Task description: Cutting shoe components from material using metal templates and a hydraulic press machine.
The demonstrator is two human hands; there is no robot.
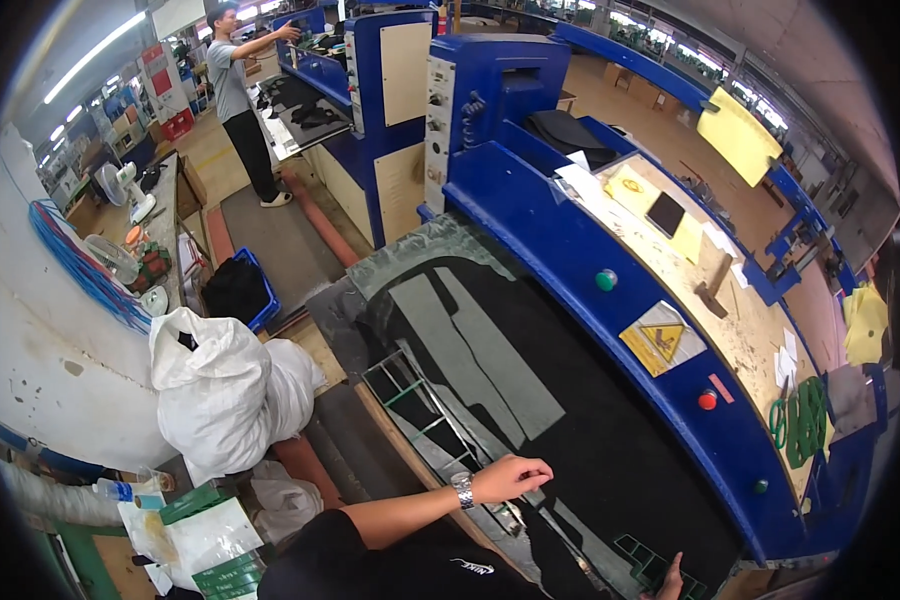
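My left hand [510, 480], with a metal watch on its wrist, hovers above the near edge of the press bed. Its fingers are curled in and I see nothing in them. At the lower edge my right hand [669, 582] is on a small green cutting die [638, 552], its fingers partly cut off by the picture's edge. Black sheet material [620, 480] covers the bed, with grey-green strips [475, 355] showing through its cut-out gaps. A longer green ladder-like cutting die [402, 390] lies along the bed's left edge, beyond my left hand.
A blue press beam [610, 330] with green and red buttons spans the right. On its ledge [750, 350] are a hammer [712, 287], a phone [665, 214] and green-handled scissors [779, 420]. White sacks [225, 395] stand left. A person [238, 100] stands at another machine.
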